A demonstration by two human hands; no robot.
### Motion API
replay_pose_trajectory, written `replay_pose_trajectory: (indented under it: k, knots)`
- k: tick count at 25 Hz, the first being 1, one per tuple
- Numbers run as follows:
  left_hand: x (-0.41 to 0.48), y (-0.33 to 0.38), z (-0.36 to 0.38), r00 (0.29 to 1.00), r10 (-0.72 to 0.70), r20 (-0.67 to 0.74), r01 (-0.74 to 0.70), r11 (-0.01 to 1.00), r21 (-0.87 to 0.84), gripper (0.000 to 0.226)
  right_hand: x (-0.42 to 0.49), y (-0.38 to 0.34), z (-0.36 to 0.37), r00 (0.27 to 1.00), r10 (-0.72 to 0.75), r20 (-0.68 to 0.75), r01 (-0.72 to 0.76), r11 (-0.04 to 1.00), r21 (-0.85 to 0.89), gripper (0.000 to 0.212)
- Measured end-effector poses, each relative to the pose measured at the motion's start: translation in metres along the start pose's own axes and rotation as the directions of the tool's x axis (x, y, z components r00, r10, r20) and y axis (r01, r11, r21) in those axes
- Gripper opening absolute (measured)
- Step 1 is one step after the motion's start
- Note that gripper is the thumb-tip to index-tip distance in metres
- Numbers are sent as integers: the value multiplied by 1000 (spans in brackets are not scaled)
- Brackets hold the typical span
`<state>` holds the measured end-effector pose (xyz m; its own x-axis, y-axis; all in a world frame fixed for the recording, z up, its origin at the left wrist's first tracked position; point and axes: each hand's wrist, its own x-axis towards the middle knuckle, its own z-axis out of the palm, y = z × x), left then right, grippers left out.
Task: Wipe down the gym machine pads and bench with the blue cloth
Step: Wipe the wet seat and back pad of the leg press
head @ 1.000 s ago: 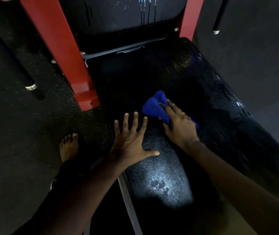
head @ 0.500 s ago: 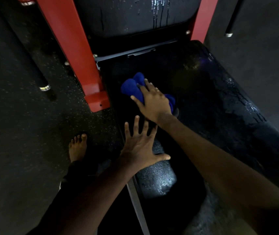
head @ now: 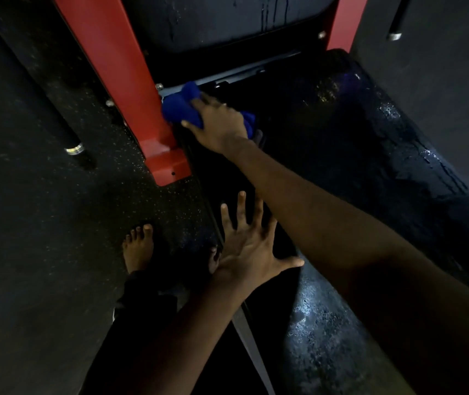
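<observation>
Vs 0.5 s ago the right hand (head: 219, 121) w/ the bunched blue cloth (head: 177, 109) is further up and to the left. Then it was on the left-middle part of the black padded bench seat (head: 370, 166). Now it is at the far left corner of the seat, and the cloth touches the inner side of the red steel upright post (head: 119, 81). 1 s ago the same hand was near the centre of the seat, so the move goes diagonal, away from the person. The left hand (head: 249, 246) keeps approx. the same place at the near left edge of the seat: palm down, fingers straight and wide spread, holding nothing.

Cloth: it is a wad, not flat. Its long axis runs approx. left-right across the seat width, a bit lower at the right end. The thick end points to the red post. One lobe sticks up toward the grey metal crossbar (head: 236, 71) under the black wet back pad (head: 227, 15). A small thin end comes out at the right side of the hand. The right hand lies on top, fingers bent over the wad and thumb at its near side, so it holds and presses the cloth onto the seat.

The seat surface shines wet on the right side and at the near end.
</observation>
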<state>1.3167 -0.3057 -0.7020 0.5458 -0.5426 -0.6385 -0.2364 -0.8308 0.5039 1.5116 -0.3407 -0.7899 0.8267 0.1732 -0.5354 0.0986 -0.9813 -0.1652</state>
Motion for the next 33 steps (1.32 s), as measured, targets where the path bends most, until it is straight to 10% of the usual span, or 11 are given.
replay_pose_trajectory:
  k: [4,9,16,22,29,33]
  knots:
    - [0,2,0,999,-26,-34,26,1000,-13,121,13,25,-8,986,-164,35,163,986,39,58]
    - [-1,1,-2,1000,-9,-7,9,1000,-18,118,45,78,-27,937,341,-70,-337,939,64,51]
    - [-1,4,-1,998,-53,-27,52,997,-53,121,-18,30,3,960,-266,91,266,964,7,62]
    - [-18,-22,16,952,-37,-303,7,995,-100,71,-19,49,-9,997,-69,28,66,992,107,56]
    - [-15,-47,26,940,5,-342,-33,997,-75,62,-311,78,-2,991,110,-74,-99,986,137,56]
    - [-3,-40,20,936,-23,-350,-36,986,-160,62,-434,74,6,979,-177,102,164,978,130,73]
